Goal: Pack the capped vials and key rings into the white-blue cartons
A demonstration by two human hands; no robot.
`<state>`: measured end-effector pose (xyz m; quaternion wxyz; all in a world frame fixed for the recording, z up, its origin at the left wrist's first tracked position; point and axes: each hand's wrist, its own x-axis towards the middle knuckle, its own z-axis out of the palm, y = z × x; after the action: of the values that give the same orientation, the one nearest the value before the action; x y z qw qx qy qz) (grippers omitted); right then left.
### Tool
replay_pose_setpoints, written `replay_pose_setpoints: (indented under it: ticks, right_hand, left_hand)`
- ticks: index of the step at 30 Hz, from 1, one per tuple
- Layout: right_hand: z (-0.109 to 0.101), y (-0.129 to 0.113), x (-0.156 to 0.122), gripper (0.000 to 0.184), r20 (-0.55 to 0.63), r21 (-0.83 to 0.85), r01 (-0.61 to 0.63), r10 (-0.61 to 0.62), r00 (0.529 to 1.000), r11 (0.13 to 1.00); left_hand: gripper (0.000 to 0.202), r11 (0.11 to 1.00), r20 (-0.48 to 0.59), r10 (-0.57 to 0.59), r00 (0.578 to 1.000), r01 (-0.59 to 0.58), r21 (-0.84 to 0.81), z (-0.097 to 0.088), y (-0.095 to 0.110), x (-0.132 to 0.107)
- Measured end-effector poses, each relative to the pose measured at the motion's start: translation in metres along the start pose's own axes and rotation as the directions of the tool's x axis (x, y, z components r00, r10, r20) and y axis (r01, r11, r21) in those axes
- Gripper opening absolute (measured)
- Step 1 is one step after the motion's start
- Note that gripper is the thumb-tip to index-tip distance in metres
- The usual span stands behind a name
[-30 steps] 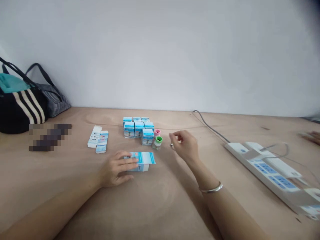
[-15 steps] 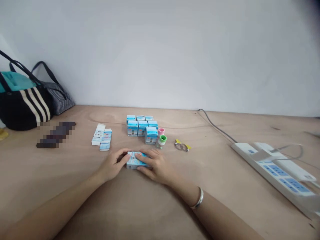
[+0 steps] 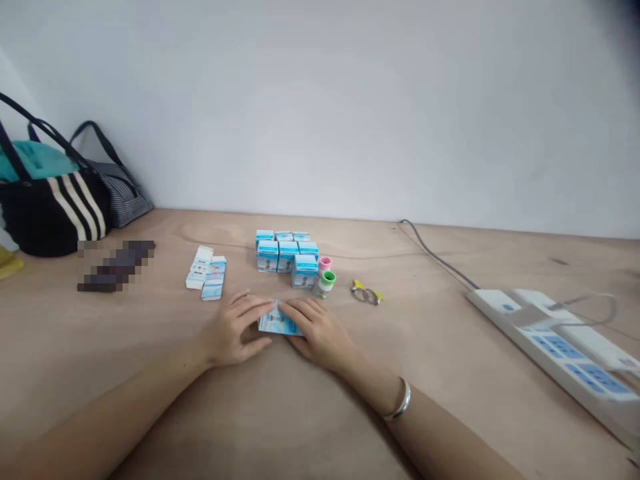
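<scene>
A blue-and-white printed carton (image 3: pixel 279 320) lies on the table between my hands and looks flat. My right hand (image 3: pixel 320 333) covers its right end, fingers over the top and thumb at the front edge, gripping it. At the carton's left end is my left hand (image 3: pixel 233 330), its fingers reaching to the far edge. The left thumb is spread away from those fingers, in front of the carton. Beyond are several upright blue-and-white boxes (image 3: pixel 304 272). Beside them stand a small green-rimmed jar (image 3: pixel 325 283) and a pink-rimmed one (image 3: pixel 325 264).
Two flat cartons (image 3: pixel 214 279) lie on the left. Yellow-tipped rings (image 3: pixel 367 293) are right of the jars. A white power strip (image 3: pixel 555 353) with a grey cable (image 3: pixel 435 257) takes up the right. Bags (image 3: pixel 55 207) and a blurred dark object (image 3: pixel 115 268) are at the far left.
My left thumb has come off the carton's top and moved to its front, fingers now stretched along the far side. The carton's thick front side no longer shows; it looks flatter.
</scene>
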<state>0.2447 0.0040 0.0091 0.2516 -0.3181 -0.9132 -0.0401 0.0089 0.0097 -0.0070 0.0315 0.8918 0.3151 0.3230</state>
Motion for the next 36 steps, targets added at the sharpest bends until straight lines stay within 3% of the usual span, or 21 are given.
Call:
replay_pose_setpoints:
  ticks: [7, 10, 12, 14, 17, 19, 24, 29, 32, 36]
  right_hand:
    - [0.0, 0.001, -0.004, 0.031, 0.162, 0.097, 0.118, -0.133, 0.978, 0.988]
    - [-0.003, 0.003, -0.005, 0.032, 0.171, 0.151, 0.104, -0.129, 0.977, 0.983]
    - [-0.007, 0.004, -0.004, 0.031, 0.11, 0.239, 0.043, -0.071, 0.991, 0.97]
    - [-0.01, 0.006, -0.001, 0.026, -0.008, 0.371, -0.061, 0.069, 0.998, 0.927]
    - [-0.01, 0.01, 0.005, 0.021, -0.127, 0.543, -0.225, 0.344, 0.93, 0.809]
    - [-0.006, 0.014, 0.007, 0.016, -0.097, 0.582, -0.308, 0.441, 0.892, 0.752]
    - [0.004, 0.02, 0.003, 0.009, 0.059, 0.535, -0.372, 0.405, 0.912, 0.759]
    - [0.004, 0.023, -0.001, 0.017, 0.064, 0.574, -0.368, 0.408, 0.911, 0.732]
    - [0.006, 0.025, -0.004, 0.042, 0.068, 0.626, -0.379, 0.436, 0.897, 0.682]
    - [0.011, 0.026, -0.006, 0.042, 0.05, 0.609, -0.409, 0.482, 0.875, 0.68]
  left_hand:
    - [0.024, 0.986, 0.111, 0.164, 0.98, -0.162, -0.032, 0.008, -0.007, -0.008]
    - [0.024, 0.982, 0.093, 0.189, 0.978, -0.185, -0.042, 0.008, -0.007, -0.008]
    - [0.027, 0.987, 0.03, 0.156, 0.987, -0.154, -0.054, 0.006, -0.005, -0.006]
    - [0.029, 0.993, -0.07, 0.038, 0.997, -0.046, -0.112, 0.005, -0.002, -0.003]
    - [0.031, 0.948, -0.168, -0.226, 0.959, 0.178, -0.263, 0.005, -0.001, 0.004]
    - [0.028, 0.909, -0.155, -0.321, 0.934, 0.259, -0.326, 0.007, -0.002, 0.007]
    - [0.015, 0.94, -0.072, -0.217, 0.973, 0.189, -0.284, 0.013, -0.007, 0.008]
    - [0.016, 0.955, -0.064, -0.203, 0.977, 0.183, -0.232, 0.007, -0.004, 0.006]
    - [0.019, 0.952, -0.233, -0.296, 0.926, 0.269, -0.145, -0.007, -0.013, 0.004]
    - [0.022, 0.866, -0.498, -0.442, 0.746, 0.5, -0.018, -0.035, -0.045, -0.005]
